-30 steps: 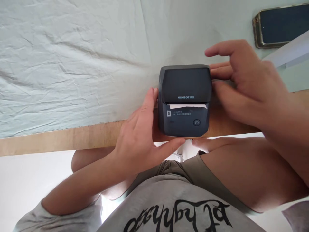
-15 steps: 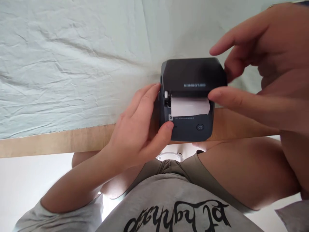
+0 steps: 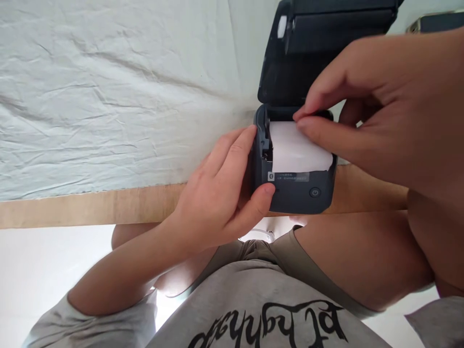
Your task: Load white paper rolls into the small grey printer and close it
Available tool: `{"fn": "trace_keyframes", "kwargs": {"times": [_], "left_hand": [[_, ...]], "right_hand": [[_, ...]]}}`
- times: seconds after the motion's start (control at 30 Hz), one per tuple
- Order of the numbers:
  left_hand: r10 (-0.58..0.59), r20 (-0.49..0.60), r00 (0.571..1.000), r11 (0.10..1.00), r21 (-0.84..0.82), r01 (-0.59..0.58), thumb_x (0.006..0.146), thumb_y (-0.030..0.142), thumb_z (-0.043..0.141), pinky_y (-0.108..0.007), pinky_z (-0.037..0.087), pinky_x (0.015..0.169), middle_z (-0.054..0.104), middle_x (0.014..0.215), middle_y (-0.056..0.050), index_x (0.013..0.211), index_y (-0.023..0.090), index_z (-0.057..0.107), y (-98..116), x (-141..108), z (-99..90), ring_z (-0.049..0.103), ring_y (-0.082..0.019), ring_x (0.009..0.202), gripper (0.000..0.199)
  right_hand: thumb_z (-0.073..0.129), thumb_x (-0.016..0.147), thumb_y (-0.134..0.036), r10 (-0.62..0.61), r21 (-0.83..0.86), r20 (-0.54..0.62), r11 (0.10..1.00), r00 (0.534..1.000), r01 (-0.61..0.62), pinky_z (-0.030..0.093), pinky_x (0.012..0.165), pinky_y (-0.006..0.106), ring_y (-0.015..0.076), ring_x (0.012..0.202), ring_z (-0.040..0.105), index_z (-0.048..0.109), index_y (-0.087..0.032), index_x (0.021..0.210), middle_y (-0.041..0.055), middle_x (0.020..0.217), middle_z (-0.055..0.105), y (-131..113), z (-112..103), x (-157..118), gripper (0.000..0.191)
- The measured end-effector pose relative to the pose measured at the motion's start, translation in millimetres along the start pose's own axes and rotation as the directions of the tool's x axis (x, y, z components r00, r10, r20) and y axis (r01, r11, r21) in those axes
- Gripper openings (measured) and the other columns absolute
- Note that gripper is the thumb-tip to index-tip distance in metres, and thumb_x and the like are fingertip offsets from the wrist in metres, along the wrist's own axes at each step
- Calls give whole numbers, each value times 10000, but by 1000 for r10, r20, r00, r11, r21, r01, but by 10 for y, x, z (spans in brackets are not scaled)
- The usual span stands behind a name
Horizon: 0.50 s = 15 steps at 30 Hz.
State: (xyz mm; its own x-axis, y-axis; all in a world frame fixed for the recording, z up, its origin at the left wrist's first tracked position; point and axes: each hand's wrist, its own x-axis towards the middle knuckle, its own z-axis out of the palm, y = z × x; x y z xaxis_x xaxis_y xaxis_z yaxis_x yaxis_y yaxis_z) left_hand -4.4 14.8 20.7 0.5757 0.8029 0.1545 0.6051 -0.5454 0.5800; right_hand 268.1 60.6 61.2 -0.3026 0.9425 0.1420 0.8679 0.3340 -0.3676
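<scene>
The black plastic lid is already standing open behind the boxy dark-blue plastic printer (image 3: 293, 195), which is sitting at the front edge of the pale wooden bench (image 3: 108, 209); it isn't being closed yet. My spread left hand (image 3: 221, 188) is steadying the printer's left side; my right hand (image 3: 384, 106) is apparently pinching the white paper strip (image 3: 297, 150) across its opening. Wrinkled pale-green cloth (image 3: 145, 96) is lying behind the printer.

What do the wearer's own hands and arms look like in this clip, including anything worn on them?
Both the left hand and right hand are bare, with no gloves or rings visible. The left sleeve is short, loose and grey.
</scene>
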Motion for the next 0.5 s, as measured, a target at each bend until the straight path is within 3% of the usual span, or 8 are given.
{"fn": "trace_keyframes", "kwargs": {"times": [0.03,0.1,0.17,0.23,0.4,0.5], "left_hand": [[1,0,1000,1000,-3,-1,1175,530,462,-540,624,1293,612,1754,-212,1733,133,479,-1,-2,0,640,-365,1608,685],[8,1,1000,1000,-13,-8,1183,520,458,-528,614,1308,602,1759,-228,1733,110,478,-4,-7,-2,628,-363,1620,686],[10,3,1000,1000,-17,-10,1183,515,469,-536,610,1312,597,1761,-233,1738,108,473,-9,-11,-1,625,-370,1618,688],[4,3,1000,1000,-12,-4,1175,519,485,-550,617,1300,597,1760,-220,1746,133,471,-18,-15,3,631,-377,1603,689],[15,-13,1000,1000,-4,-15,1166,499,502,-556,621,1288,610,1738,-232,1738,119,471,-41,-28,23,641,-377,1582,687],[26,-20,999,1000,-10,-26,1188,492,475,-530,608,1306,606,1736,-256,1737,72,457,-45,-32,26,628,-366,1604,691]], "right_hand": [[502,1061,-599,-39,-63,29,997,999,41,606,1057,511,72,699,516,737,-289,1042,-41,804,656,-22,7,35,389],[472,1036,-604,-59,-191,91,979,994,76,553,905,436,85,618,371,710,-300,1065,-32,702,592,-37,12,79,387],[491,966,-651,-36,-318,159,944,987,85,440,722,373,119,593,337,691,-309,1063,-5,647,540,-28,3,99,408],[537,909,-702,-15,-394,230,913,973,108,378,637,365,145,581,345,695,-341,1086,11,645,538,-15,-7,111,432],[558,930,-823,-20,-357,304,925,952,133,508,658,374,143,567,362,714,-376,1100,13,666,548,-26,2,161,503],[589,944,-749,-83,-273,296,947,951,168,542,708,362,138,628,436,718,-321,1080,27,650,501,-50,-18,159,467]]}}
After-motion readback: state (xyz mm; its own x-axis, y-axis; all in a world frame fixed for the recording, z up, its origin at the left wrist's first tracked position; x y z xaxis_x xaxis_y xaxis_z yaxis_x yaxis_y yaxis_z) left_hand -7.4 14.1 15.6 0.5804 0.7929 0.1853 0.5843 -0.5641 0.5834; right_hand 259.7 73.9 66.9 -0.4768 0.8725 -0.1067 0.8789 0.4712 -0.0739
